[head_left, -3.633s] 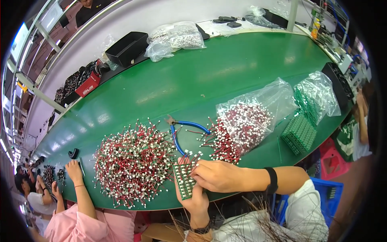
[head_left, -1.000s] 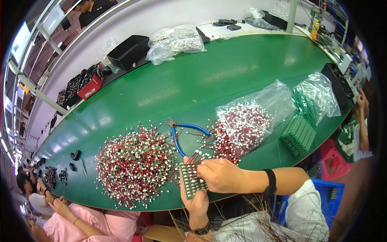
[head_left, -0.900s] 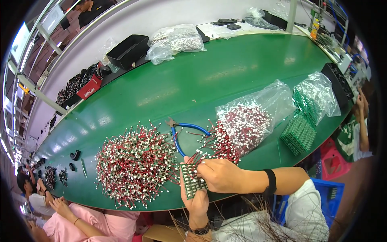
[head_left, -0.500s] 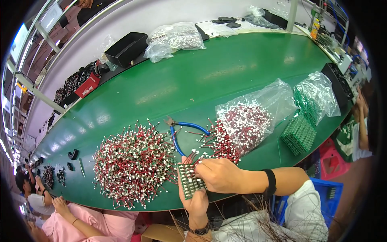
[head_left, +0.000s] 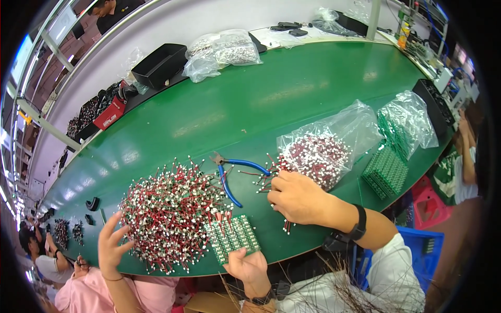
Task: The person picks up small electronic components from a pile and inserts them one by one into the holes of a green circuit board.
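My left hand (head_left: 249, 268) grips the near edge of a green circuit board panel (head_left: 233, 239), thumb on top. Several red wires stand up along the board's far edge. My right hand (head_left: 300, 198) is curled at the near left edge of a heap of red wires with white connectors (head_left: 318, 156), part of which lies inside a clear plastic bag (head_left: 357, 125). Red wire ends poke out below the curled fingers; the fingertips themselves are mostly hidden. Left of the board lies a large pile of small boards with red wires (head_left: 169, 216), close against it.
Blue-handled cutters (head_left: 229, 183) lie open between the piles. Stacked green panels (head_left: 385, 173) stand at the right beside another plastic bag (head_left: 412, 117). A co-worker's hand (head_left: 112, 242) hovers at the large pile's left side. A black bin (head_left: 159, 68) sits along the far edge.
My right hand has left the board and moved up and right to the wire heap. My left hand has tilted the board flatter and leftward. The co-worker's hand has risen to the pile.
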`<state>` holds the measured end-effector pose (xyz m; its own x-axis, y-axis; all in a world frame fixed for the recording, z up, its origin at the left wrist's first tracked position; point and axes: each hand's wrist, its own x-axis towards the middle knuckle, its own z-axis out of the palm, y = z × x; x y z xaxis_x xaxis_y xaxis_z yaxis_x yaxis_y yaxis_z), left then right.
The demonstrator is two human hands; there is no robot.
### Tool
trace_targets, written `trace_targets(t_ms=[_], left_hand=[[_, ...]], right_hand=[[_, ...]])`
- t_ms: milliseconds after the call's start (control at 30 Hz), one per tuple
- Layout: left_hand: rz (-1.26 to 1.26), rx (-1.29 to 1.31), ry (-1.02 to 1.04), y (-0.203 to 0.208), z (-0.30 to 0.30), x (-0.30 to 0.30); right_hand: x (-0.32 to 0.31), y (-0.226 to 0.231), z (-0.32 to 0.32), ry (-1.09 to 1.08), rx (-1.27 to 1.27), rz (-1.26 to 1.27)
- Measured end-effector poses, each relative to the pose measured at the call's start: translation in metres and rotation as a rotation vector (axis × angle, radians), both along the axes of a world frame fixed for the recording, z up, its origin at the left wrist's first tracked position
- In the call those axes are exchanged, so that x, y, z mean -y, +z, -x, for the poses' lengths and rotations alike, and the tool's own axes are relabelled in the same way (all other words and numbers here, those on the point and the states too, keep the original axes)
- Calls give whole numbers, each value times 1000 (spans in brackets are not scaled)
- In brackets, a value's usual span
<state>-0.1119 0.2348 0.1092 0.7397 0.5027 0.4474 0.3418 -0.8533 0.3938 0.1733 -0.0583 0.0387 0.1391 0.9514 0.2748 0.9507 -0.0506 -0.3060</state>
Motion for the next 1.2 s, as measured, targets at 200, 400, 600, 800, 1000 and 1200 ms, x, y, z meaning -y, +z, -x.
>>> trace_targets(t_ms=[200, 400, 600, 800, 1000, 1200], left_hand=[[-238, -262, -183, 12, 28, -51], [-132, -221, -77, 56, 17, -44], [-160, -32, 158, 66, 54, -61], [1239, 1262, -5, -67, -83, 169], [1362, 1189, -69, -101, -110, 224], [1395, 979, -175, -107, -103, 231]], right_hand=[[-13, -5, 6, 72, -104, -161], [-12, 6, 5, 169, -421, -223], [-11, 19, 10, 143, -647, -188], [-11, 10, 12, 105, -621, -254], [-12, 10, 30, 107, -346, -424], [-5, 13, 59, 264, -155, -515]])
